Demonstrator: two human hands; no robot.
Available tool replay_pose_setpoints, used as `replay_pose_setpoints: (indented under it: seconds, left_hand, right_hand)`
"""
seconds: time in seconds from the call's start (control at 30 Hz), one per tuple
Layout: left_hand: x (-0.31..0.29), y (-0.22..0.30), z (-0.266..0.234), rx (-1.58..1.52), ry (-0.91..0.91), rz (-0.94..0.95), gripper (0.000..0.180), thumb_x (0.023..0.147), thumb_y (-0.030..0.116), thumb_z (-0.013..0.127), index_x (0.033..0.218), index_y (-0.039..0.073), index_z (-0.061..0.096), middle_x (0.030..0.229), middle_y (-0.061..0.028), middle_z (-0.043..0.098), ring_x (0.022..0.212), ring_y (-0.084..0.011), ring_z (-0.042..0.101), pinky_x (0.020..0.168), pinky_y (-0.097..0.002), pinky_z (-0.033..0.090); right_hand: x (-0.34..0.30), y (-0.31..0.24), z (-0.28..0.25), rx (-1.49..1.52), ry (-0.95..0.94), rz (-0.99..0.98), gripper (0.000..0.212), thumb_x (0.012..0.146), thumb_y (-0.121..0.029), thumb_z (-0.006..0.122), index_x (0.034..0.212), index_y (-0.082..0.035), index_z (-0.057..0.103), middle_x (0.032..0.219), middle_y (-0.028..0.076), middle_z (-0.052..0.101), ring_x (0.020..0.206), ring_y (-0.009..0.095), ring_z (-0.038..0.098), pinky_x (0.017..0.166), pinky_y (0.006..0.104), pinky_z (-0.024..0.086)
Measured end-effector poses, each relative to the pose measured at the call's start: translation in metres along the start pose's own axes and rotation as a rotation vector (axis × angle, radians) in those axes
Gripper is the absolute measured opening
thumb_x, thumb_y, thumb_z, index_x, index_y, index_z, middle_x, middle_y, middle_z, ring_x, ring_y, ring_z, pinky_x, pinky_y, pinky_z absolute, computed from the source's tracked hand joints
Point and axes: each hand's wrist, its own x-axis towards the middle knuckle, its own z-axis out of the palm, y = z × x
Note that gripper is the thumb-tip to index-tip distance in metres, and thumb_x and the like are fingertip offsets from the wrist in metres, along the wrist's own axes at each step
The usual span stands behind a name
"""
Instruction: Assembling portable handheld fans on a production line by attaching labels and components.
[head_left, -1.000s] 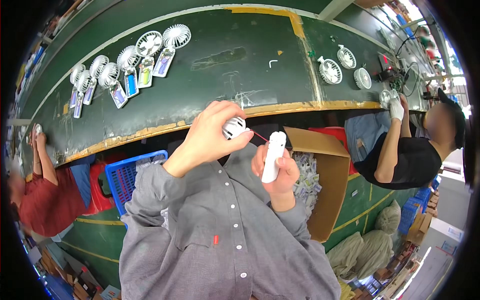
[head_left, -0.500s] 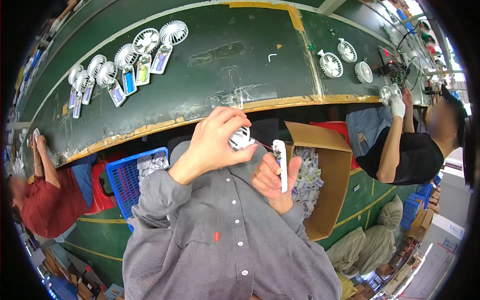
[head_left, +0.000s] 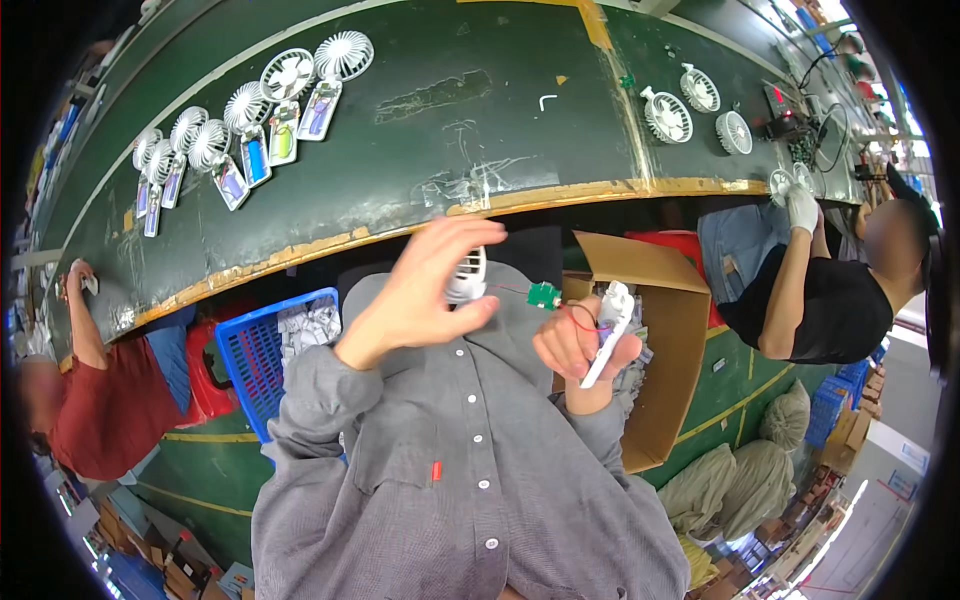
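Left hand (head_left: 415, 295): fingers and thumb curled about a white fan head (head_left: 467, 280), grasping it; palm side partly hidden. Position is above the lap, just near of the bench edge.
Right hand (head_left: 580, 345): grasping a white handle (head_left: 607, 337), tilted and seen nearly edge-on, to the right of the fan head and apart from it.
Circuit board (head_left: 543, 294): green, suspended between the hands; thin wires (head_left: 581, 310) run from it toward both parts.
Assembly state: wiring appears complete between head, board and handle. Board not housed; head and handle not joined except through the wires, judged outstanding.
Bench (head_left: 400, 160), far left: row of fans (head_left: 249, 107) with heads on handles; several handle faces open, coloured cells visible inside.
Bench, far right: loose fan heads (head_left: 668, 117) without long handles, near a co-worker's gloved hand (head_left: 802, 208).
Blue basket (head_left: 243, 365), left: holds many small whitish pieces (head_left: 309, 328); kind cannot be told.
Cardboard box (head_left: 672, 365), right: flap raised; pale small parts (head_left: 636, 372) inside, partly hidden by the right hand and handle.
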Motion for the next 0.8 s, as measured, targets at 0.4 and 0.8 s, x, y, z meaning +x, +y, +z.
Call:
replay_pose_setpoints:
  seconds: [0.4, 0.8]
  left_hand:
    - [0.013, 0.012, 0.04, -0.406, -0.367, -0.077, 0.028, 0.079, 0.002, 0.064, 0.108, 0.002, 0.067, 0.095, -0.0124, 0.066, 0.085, -0.0246, 0.065, 0.07, -0.034, 0.052]
    - [0.006, 0.018, 0.03, 0.173, 0.107, 0.247, 0.029, 0.068, 0.002, 0.072, 0.096, 0.008, 0.07, 0.085, -0.0036, 0.06, 0.072, -0.0214, 0.061, 0.057, -0.0314, 0.05]
  right_hand:
    - [-0.02, -0.022, 0.004, -0.391, 0.141, 0.269, 0.07, 0.083, -0.07, 0.052, 0.064, -0.003, 0.051, 0.054, 0.01, 0.054, 0.047, 0.018, 0.051, 0.045, 0.0285, 0.038]
    - [-0.001, -0.013, 0.012, -0.446, 0.273, 0.351, 0.043, 0.079, -0.031, 0.051, 0.104, 0.004, 0.056, 0.091, 0.017, 0.065, 0.092, 0.024, 0.062, 0.085, 0.0341, 0.045]
